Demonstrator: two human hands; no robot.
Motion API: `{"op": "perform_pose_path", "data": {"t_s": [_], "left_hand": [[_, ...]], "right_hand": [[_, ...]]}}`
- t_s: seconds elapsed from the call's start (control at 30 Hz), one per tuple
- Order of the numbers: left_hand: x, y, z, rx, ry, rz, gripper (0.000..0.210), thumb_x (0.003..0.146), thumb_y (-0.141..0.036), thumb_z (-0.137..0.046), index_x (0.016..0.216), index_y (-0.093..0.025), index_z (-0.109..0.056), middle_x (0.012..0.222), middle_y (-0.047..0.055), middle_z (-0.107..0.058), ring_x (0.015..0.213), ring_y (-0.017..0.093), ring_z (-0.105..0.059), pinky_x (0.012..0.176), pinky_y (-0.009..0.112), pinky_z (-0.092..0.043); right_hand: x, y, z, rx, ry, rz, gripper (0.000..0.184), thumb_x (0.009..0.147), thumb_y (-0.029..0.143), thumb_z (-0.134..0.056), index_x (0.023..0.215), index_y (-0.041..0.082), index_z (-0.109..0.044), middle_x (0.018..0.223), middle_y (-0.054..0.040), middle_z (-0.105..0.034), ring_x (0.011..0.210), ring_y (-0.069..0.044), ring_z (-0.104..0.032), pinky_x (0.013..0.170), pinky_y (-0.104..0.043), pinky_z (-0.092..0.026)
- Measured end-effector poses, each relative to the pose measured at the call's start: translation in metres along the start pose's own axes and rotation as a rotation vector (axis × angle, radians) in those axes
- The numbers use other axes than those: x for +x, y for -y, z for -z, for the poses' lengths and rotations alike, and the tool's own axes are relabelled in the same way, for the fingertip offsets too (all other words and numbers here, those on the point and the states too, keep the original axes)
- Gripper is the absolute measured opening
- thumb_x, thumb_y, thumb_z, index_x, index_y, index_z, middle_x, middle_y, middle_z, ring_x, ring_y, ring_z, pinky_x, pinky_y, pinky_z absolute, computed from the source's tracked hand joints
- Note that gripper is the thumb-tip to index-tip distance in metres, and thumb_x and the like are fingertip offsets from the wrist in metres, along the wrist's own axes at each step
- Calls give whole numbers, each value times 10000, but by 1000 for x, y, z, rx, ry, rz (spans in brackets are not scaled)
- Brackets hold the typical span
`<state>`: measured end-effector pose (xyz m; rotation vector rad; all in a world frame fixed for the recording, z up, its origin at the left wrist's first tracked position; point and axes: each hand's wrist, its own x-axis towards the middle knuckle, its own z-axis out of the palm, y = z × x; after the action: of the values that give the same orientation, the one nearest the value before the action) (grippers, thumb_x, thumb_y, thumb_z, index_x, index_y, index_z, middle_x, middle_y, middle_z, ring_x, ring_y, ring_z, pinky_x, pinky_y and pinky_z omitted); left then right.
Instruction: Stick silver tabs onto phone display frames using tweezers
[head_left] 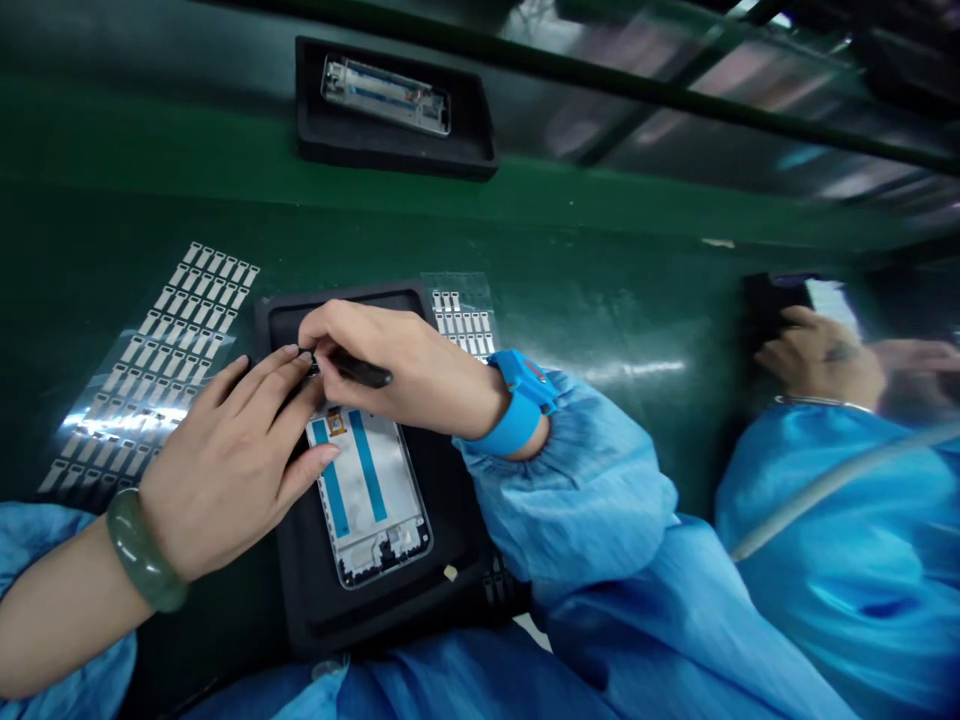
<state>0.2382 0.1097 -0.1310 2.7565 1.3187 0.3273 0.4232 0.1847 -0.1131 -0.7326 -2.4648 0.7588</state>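
An open phone body (386,470) with a silver inside and two blue strips lies in a black tray (307,610) in front of me. My left hand (240,430) rests over its upper left, fingers stretched out and thumb apart, fingertips touching near the phone's top edge. In my right hand (382,350) a black pen-like tool (364,371) is pinched, its blunt end sticking out toward my wrist. The tool's working tip meets the phone's top end beside my left fingertips, but fingers hide the exact spot. A small brown flex piece (335,422) shows below my right hand.
A sheet of small white stickers (161,360) lies at left, and another sticker sheet (463,322) behind my right wrist. At the back, a black tray (397,155) holds another phone body (386,95). A co-worker's hand (821,355) and blue sleeve are at right.
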Motion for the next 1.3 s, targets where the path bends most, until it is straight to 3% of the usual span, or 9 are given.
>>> {"op": "perform_pose_path", "data": {"t_s": [0.3,0.57,0.73,0.83,1.3], "left_hand": [[-2,-2,-3,32,40,25,539,918,-422,-430,1348,-97,-450,1388,197,-464,1322,328,-394,1047,543,-376],[-2,-2,0,11,52,30,514,922,-424,-417,1289,-75,-503,1328,206,-513,1311,336,-407,1046,548,-377],[-3,-1,-2,30,42,26,527,923,-401,-425,1360,-105,-440,1393,187,-464,1332,322,-385,1053,543,-370],[-3,-2,-2,30,43,26,533,923,-404,-427,1365,-107,-435,1398,191,-459,1340,320,-376,1056,545,-368],[-3,-1,-1,23,44,15,545,915,-404,-441,1355,-84,-436,1389,210,-459,1325,340,-389,1051,559,-368]], "right_hand": [[-9,-20,-11,311,-218,-101,114,839,134,-525,937,152,-471,775,31,-563,671,-42,-566,603,-159,-462],[-3,-3,-8,5,-119,-10,118,810,54,-497,857,162,-498,819,18,-556,737,-67,-535,663,-204,-437],[-11,-20,-15,447,-315,-144,97,851,188,-559,864,164,-465,766,22,-565,694,-57,-586,649,-188,-487],[-14,-26,-19,586,-312,-203,171,849,261,-587,916,161,-465,777,9,-603,702,-70,-620,641,-194,-506],[-11,-17,-21,401,-333,-96,72,849,189,-576,892,150,-533,828,13,-593,741,-49,-594,653,-165,-495]]}}
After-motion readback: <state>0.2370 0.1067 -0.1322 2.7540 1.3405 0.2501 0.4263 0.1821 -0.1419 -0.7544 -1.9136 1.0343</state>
